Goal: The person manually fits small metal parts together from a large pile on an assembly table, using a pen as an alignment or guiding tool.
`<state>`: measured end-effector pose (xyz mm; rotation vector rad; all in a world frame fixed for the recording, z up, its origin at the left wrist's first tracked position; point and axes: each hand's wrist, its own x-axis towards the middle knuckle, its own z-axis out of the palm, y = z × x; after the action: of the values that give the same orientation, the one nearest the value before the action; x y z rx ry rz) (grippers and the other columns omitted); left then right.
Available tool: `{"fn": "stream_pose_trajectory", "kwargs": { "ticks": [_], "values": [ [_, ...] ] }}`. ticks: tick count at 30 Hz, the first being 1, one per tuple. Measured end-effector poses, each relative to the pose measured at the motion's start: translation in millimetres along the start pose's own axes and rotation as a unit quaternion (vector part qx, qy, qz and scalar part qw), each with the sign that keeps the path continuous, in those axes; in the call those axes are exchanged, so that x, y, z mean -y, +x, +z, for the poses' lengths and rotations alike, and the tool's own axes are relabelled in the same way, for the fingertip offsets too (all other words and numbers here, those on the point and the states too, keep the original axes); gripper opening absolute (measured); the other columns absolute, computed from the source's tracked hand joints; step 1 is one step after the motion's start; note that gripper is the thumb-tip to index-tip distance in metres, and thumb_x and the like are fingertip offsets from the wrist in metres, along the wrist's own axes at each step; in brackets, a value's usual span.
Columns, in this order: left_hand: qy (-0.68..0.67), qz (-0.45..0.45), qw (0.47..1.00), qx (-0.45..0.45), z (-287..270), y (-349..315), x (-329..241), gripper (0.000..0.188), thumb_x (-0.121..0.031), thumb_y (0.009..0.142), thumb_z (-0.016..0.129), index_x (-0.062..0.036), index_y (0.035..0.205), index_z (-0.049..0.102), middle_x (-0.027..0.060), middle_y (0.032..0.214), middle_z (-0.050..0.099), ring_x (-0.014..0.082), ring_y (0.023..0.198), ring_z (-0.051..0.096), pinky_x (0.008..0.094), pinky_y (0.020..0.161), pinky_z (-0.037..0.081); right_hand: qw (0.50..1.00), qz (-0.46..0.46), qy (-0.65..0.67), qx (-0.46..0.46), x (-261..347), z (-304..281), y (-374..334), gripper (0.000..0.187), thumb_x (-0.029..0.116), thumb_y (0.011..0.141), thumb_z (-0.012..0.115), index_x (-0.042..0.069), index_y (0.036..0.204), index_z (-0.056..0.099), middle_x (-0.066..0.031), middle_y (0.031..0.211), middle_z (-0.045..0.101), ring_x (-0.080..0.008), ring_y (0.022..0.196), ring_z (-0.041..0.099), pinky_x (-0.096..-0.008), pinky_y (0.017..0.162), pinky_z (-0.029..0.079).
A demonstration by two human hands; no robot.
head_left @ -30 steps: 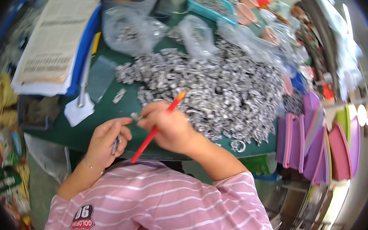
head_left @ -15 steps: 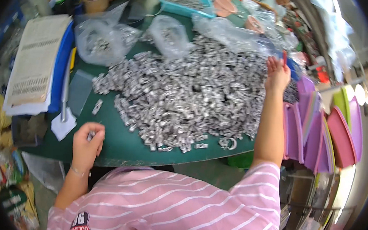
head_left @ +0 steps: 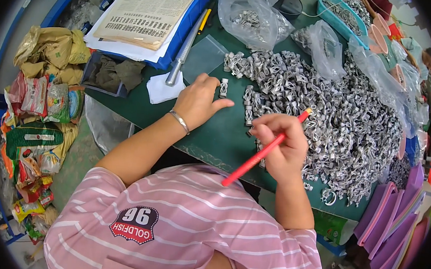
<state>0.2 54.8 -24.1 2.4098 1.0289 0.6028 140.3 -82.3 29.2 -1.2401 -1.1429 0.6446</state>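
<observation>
My left hand point(head_left: 196, 102) rests on the green tabletop, its thumb stretched out and apart from the fingers. Beside its fingertips stands a short row of small silver metal pieces point(head_left: 223, 88); whether a finger touches it I cannot tell. My right hand point(head_left: 286, 145) is closed round a red pencil point(head_left: 254, 161). The pencil slants, its yellowish end up toward the heap and its other end down toward my shirt. Right of both hands spreads a big heap of silver metal pieces point(head_left: 341, 139). Several pieces lie in a line point(head_left: 248, 107) along the heap's left edge.
A tapered metal rod point(head_left: 186, 48) lies on white paper point(head_left: 159, 89) beside a blue tray point(head_left: 197, 11) with printed sheets. Clear bags point(head_left: 241, 2) and a teal basket point(head_left: 341, 29) sit behind the heap. Purple bins point(head_left: 381, 213) stand at the right, filled bags point(head_left: 33, 140) at the left.
My view has swung left. My right hand has come back from the far right of the heap, bringing the red pencil. My left hand has moved forward and its pinch has opened.
</observation>
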Motion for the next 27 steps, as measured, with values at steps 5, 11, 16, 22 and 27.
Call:
{"fn": "stream_pose_trajectory", "kwargs": {
  "ticks": [5, 11, 16, 22, 27],
  "values": [
    [0.002, 0.025, 1.0, -0.007, 10, 9, 8, 0.02, -0.012, 0.07, 0.066, -0.0017, 0.082, 0.054, 0.0135, 0.08, 0.052, 0.0305, 0.068, 0.054, 0.0371, 0.06, 0.045, 0.996, 0.082, 0.017, -0.011, -14, 15, 7, 0.011, 0.001, 0.08, 0.058, 0.0, 0.08, 0.047, -0.007, 0.074, 0.058, -0.0104, 0.064, 0.056, -0.022, 0.058, 0.046],
    [-0.207, 0.102, 0.969, -0.086, -6, -11, -3, 0.016, 0.002, 0.065, 0.066, -0.001, 0.078, 0.057, 0.0093, 0.079, 0.055, 0.019, 0.064, 0.055, 0.0268, 0.057, 0.045, 0.982, 0.176, 0.064, -0.028, -22, 12, -2, 0.01, 0.002, 0.084, 0.053, 0.0, 0.088, 0.044, -0.0069, 0.079, 0.056, -0.012, 0.066, 0.059, -0.0229, 0.058, 0.049],
    [-0.285, 0.143, 0.939, -0.13, -30, -26, -27, 0.021, 0.008, 0.062, 0.07, -0.0013, 0.077, 0.058, 0.0084, 0.08, 0.055, 0.012, 0.063, 0.054, 0.0215, 0.053, 0.042, 0.937, 0.267, 0.221, -0.046, -13, 19, 2, 0.013, 0.011, 0.089, 0.048, 0.0, 0.095, 0.047, -0.0099, 0.078, 0.058, -0.0137, 0.061, 0.059, -0.0214, 0.049, 0.047],
    [-0.317, 0.189, 0.922, -0.116, -38, -30, -28, 0.022, 0.007, 0.062, 0.071, -0.0028, 0.078, 0.059, 0.0089, 0.08, 0.056, 0.0151, 0.065, 0.055, 0.0233, 0.055, 0.044, 0.924, 0.235, 0.299, -0.041, -12, 20, -3, 0.008, 0.007, 0.087, 0.051, -0.001, 0.089, 0.05, -0.0133, 0.076, 0.06, -0.0143, 0.057, 0.059, -0.0215, 0.046, 0.048],
    [-0.368, 0.195, 0.904, -0.096, -44, -29, -35, 0.022, 0.005, 0.064, 0.07, -0.0025, 0.081, 0.06, 0.0073, 0.082, 0.057, 0.0142, 0.066, 0.055, 0.0224, 0.057, 0.044, 0.88, 0.182, 0.438, 0.03, -23, 13, -8, 0.009, -0.002, 0.08, 0.056, 0.001, 0.084, 0.048, -0.0161, 0.083, 0.057, -0.0197, 0.066, 0.061, -0.0243, 0.053, 0.051]
  ]
}}
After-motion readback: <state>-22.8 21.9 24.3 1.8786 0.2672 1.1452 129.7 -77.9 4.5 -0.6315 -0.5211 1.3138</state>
